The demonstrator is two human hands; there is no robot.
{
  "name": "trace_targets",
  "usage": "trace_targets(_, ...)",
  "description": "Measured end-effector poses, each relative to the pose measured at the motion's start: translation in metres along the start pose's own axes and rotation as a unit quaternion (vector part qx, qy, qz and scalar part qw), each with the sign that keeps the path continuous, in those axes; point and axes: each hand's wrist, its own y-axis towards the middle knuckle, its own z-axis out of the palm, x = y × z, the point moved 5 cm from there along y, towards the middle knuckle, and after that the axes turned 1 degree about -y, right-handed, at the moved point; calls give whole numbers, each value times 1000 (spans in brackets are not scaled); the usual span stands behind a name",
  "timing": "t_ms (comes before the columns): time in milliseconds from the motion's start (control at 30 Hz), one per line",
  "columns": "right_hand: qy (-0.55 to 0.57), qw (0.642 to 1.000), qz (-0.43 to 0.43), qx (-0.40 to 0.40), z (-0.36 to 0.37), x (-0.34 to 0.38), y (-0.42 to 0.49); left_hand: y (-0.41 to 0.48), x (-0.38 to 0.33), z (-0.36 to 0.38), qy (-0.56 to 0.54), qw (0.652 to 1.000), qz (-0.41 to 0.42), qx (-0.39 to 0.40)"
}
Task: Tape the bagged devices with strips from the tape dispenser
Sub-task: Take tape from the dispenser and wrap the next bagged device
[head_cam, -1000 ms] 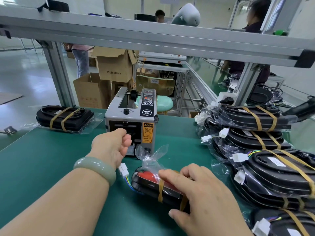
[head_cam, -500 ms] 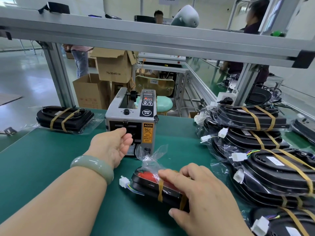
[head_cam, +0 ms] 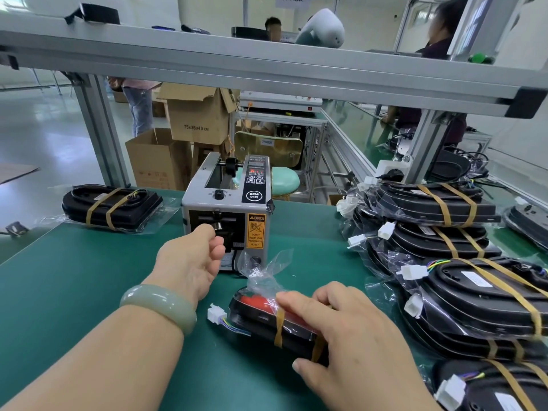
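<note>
On the green mat (head_cam: 74,292) nearest the person lies the bagged device (head_cam: 261,318), held down in the right hand (head_cam: 350,336). The left hand (head_cam: 189,259) curls at the tape dispenser (head_cam: 228,215) outlet; whether it pinches a strip, I cannot tell. Next, probably: pull a strip free.

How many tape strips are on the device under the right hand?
2. One strip crosses the bagged device just left of the right hand; the second strip sits nearer its right end, partly under that hand. The hand could hide more.
</note>
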Motion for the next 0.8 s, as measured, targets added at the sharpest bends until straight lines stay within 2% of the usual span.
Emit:
trace_targets(167,3,1000,3,-3,0,0,0,-37,4,-7,13,995,11,103)
trace_targets(267,6,1000,2,-7,-1,0,-1,-59,10,-16,36,989,38,135)
trace_targets(567,-12,1000,7,-8,0,1,0,-96,39,-39,128,967,173,136)
trace_targets(800,-13,1000,8,-4,0,1,0,-94,61,-38,151,959,199,131)
